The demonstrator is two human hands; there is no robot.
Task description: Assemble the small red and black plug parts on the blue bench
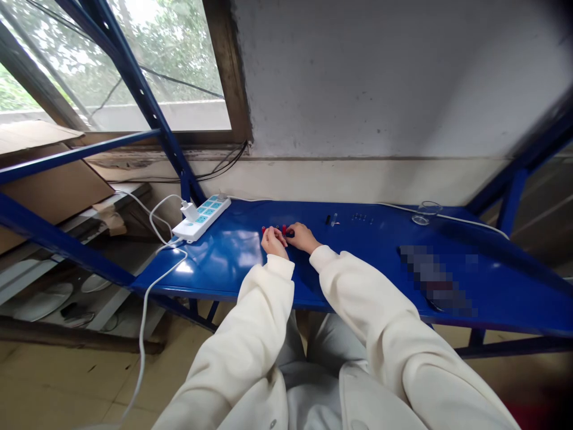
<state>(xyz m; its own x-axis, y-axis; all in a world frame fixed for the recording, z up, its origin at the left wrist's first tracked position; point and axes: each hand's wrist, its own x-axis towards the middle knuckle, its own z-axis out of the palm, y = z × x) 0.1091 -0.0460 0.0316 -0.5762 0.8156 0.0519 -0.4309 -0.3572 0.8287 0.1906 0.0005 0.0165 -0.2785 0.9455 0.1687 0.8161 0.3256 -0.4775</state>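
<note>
Close together over the blue table (233, 254), my two hands have their fingers drawn in. My left hand (274, 241) is closed; whatever its fingertips hold is too small to make out. A small red piece (264, 229) shows at its left edge. My right hand (303, 237) pinches a second small red cylindrical piece (283, 229) that sticks up between the hands. Farther right on the table lie a small black piece (328, 219) and a short clear tube (334, 219). Several tiny parts (360, 217) stand in rows beyond them.
A white power strip (203, 218) with a plugged-in charger sits at the table's left end, its cord (144, 322) hanging to the floor. Toward the back right is a clear round container (421, 219). A blurred-out dark object (432, 278) lies at right. Blue frame posts (147, 107) rise at left.
</note>
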